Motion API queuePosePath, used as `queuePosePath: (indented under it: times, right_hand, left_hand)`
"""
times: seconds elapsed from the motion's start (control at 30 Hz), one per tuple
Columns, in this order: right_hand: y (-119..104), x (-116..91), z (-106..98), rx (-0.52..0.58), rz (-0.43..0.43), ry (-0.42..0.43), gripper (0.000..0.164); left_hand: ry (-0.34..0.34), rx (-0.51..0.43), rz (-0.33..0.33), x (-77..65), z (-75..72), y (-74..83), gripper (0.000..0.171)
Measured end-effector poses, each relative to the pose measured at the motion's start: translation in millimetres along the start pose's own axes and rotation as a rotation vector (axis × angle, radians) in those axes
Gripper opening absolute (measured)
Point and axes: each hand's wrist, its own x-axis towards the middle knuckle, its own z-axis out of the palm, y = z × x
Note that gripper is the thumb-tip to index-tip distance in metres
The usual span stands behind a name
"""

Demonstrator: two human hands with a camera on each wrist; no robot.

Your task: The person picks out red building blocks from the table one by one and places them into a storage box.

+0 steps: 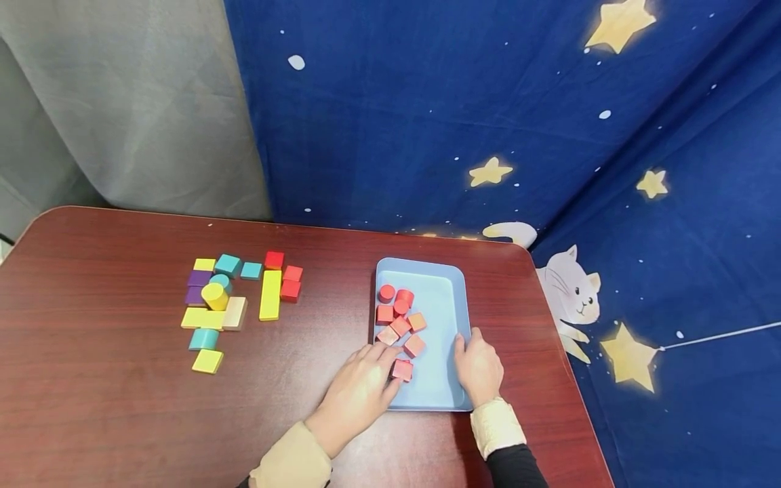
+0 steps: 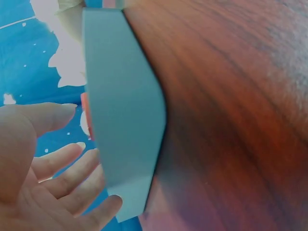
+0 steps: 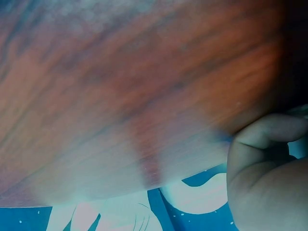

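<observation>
The head view is bright and fairly sharp. A pale sheen lies on the glossy red-brown wood-grain tabletop [image 1: 110, 407], and a dark shadow falls on it below the light-blue rectangular tray [image 1: 448, 339], beside the right hand [image 1: 481, 366]. Highlights bleach the back of the left hand [image 1: 360, 390] and turn some small red cube-shaped blocks [image 1: 415, 346] pinkish. In the left wrist view, the white prints on the blue star-patterned cloth curtain [image 1: 390, 135] burn out, and the tabletop blurs under grey glare at upper right. The right wrist view is dimmer: wood grain smears, a whitish haze veils the tabletop's lower part, and the right edge sinks into near-black shadow.
</observation>
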Motion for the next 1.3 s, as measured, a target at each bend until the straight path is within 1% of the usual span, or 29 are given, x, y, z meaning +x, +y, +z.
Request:
queuePosePath:
  times: [0.1, 0.2, 0.3, 0.4, 0.53, 0.63, 0.77, 0.83, 0.97, 1.07, 1.3]
  right_hand:
    - [0.9, 0.7, 0.1, -0.002, 0.0, 0.003, 0.048]
    - [1.4, 0.8, 0.6, -0.005, 0.001, 0.003, 0.048]
    - [1.1, 1.1, 0.5, -0.005, 0.0, 0.002, 0.049]
    - [1.2, 1.2, 0.2, -0.005, 0.001, 0.001, 0.049]
    - [0.1, 1.8, 0.6, 0.001, -0.001, -0.002, 0.05]
    - [-0.7, 2.2, 1.2, 0.005, 0.0, -0.007, 0.051]
    - [-0.6, 1.9, 1.0, -0.002, 0.01, -0.007, 0.051]
    - [-0.5, 2.0, 0.5, -0.002, 0.013, -0.003, 0.051]
    - [-1.2, 2.6, -0.6, 0.004, 0.009, -0.007, 0.05]
    - [-1.5, 2.4, -0.6, 0.002, 0.011, -0.009, 0.05]
    - [-0.9, 1.8, -0.5, -0.002, 0.021, -0.009, 0.05]
  left_hand:
    - [0.027, -0.018, 0.006, 1.2, -6.1, -1.3, 0.038]
    - [0.022, -0.031, 0.005, 0.6, -12.7, -4.6, 0.037]
    - [0.017, -0.045, -0.013, -0.6, -18.8, -9.7, 0.035]
    - [0.037, -0.05, -0.021, -0.2, -22.8, -16.2, 0.029]
    - [0.049, -0.038, -0.062, 2.4, -28.5, -25.6, 0.026]
    - [0.037, -0.012, -0.118, 4.1, -31.9, -36.1, 0.028]
    - [0.032, 0.027, -0.194, 5.5, -33.6, -56.0, 0.029]
    - [0.032, 0.05, -0.217, 5.7, -35.0, -66.7, 0.03]
    - [0.038, 0.097, -0.227, 7.3, -41.6, -86.0, 0.031]
    - [0.03, 0.129, -0.229, 10.6, -47.6, -97.2, 0.032]
    - [-0.02, 0.202, -0.267, 17.3, -56.3, -116.0, 0.038]
